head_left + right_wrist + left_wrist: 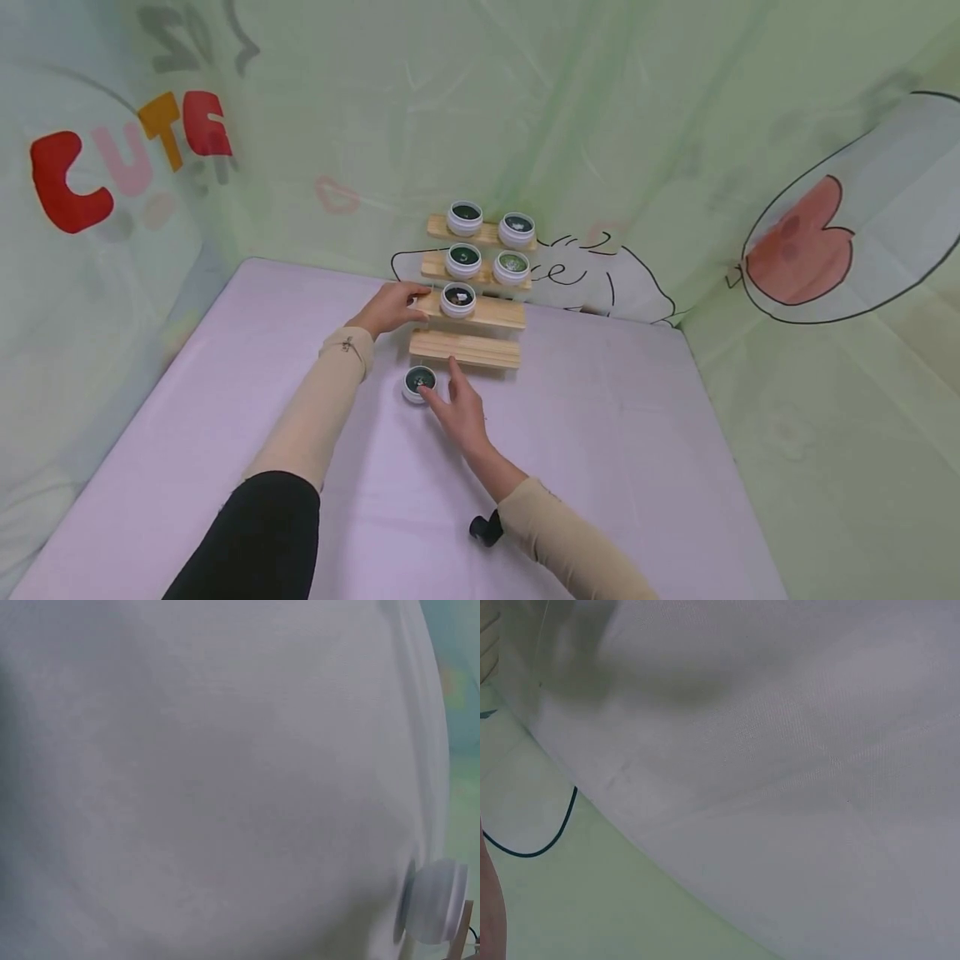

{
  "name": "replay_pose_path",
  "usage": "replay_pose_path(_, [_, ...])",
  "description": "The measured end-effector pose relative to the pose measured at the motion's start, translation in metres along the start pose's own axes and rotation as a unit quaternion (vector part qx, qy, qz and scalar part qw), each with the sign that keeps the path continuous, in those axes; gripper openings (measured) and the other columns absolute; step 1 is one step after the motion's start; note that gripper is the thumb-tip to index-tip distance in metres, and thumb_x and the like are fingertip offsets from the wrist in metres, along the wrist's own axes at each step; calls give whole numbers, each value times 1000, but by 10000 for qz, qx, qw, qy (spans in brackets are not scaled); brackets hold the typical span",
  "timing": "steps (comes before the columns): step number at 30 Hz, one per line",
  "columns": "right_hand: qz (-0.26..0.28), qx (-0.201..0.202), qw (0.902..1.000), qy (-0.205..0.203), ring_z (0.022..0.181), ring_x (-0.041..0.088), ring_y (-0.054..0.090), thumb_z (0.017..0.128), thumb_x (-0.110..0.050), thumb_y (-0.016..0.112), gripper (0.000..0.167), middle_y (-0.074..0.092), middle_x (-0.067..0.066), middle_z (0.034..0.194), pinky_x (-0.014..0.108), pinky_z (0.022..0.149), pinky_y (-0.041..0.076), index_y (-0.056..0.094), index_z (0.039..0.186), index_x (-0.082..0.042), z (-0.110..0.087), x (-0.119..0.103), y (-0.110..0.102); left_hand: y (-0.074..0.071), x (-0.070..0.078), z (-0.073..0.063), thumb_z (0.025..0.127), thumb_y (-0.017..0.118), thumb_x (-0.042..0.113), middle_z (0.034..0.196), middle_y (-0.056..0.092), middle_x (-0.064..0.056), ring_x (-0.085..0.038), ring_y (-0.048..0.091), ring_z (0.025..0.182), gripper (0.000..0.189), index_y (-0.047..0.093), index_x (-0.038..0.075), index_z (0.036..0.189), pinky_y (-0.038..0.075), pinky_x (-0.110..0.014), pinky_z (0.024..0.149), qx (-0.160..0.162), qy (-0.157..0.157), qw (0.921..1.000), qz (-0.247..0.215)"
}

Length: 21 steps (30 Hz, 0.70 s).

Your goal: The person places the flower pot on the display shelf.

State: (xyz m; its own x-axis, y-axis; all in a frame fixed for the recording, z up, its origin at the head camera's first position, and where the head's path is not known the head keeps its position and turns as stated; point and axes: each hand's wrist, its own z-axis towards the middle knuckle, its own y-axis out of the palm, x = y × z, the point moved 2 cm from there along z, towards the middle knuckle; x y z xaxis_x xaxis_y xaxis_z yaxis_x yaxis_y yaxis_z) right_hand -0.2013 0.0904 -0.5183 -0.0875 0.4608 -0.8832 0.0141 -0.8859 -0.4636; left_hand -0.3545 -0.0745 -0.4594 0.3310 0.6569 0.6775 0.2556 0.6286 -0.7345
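Note:
A tiered wooden display stand (465, 348) stands toward the back of the table. Several small white round jars with clear tops (464, 261) sit on its upper tiers; one jar (458, 300) is on the third tier from the top. My left hand (390, 307) pinches the left end of that tier between thumb and fingers. Another white jar (419, 383) with dark green contents rests on the table before the stand; it also shows at the right wrist view's edge (435, 901). My right hand (461, 408) is beside it, thumb at its rim, index finger stretched toward the bare lowest tier.
The table has a pale lilac cloth (600, 433). Green printed fabric (600, 125) hangs behind and at the sides, close behind the stand. A small black cylindrical object (486, 528) is by the right sleeve. The left wrist view shows mostly cloth (780, 787).

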Motion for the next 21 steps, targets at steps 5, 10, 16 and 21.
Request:
replay_pose_path(5, [-202, -21, 9998, -48, 128, 32, 50, 88, -26, 75, 78, 38, 17, 151, 36, 105, 44, 35, 150, -3, -2, 15, 10, -1, 3, -2, 84, 78, 15, 138, 55, -18, -32, 57, 119, 60, 54, -3, 136, 47, -37, 103, 5, 7, 10000, 23])
replay_pose_path(10, [-288, -13, 9995, -104, 129, 31, 49, 87, -30, 76, 79, 38, 16, 151, 37, 106, 43, 37, 149, 0, 1, 28, 18, -3, 7, -4, 85, 77, 14, 138, 55, -19, -32, 56, 120, 59, 54, -2, 137, 46, -37, 104, -22, -40, 10000, 29])
replay_pose_path(16, [-366, -65, 9992, -141, 135, 30, 42, 87, -36, 75, 83, 37, 18, 151, 39, 110, 39, 35, 149, 2, 2, 38, 23, -5, 13, -8, 85, 77, 13, 138, 55, -19, -32, 56, 120, 59, 54, -2, 137, 46, -38, 104, -51, -149, 9999, 3])
replay_pose_path(21, [-270, -38, 9996, -114, 138, 30, 38, 86, -35, 75, 84, 37, 22, 150, 39, 112, 37, 34, 148, 5, 3, 38, 26, -4, 12, -7, 85, 77, 14, 138, 55, -18, -31, 56, 119, 59, 54, -2, 137, 46, -38, 104, -54, -146, 9999, 17])
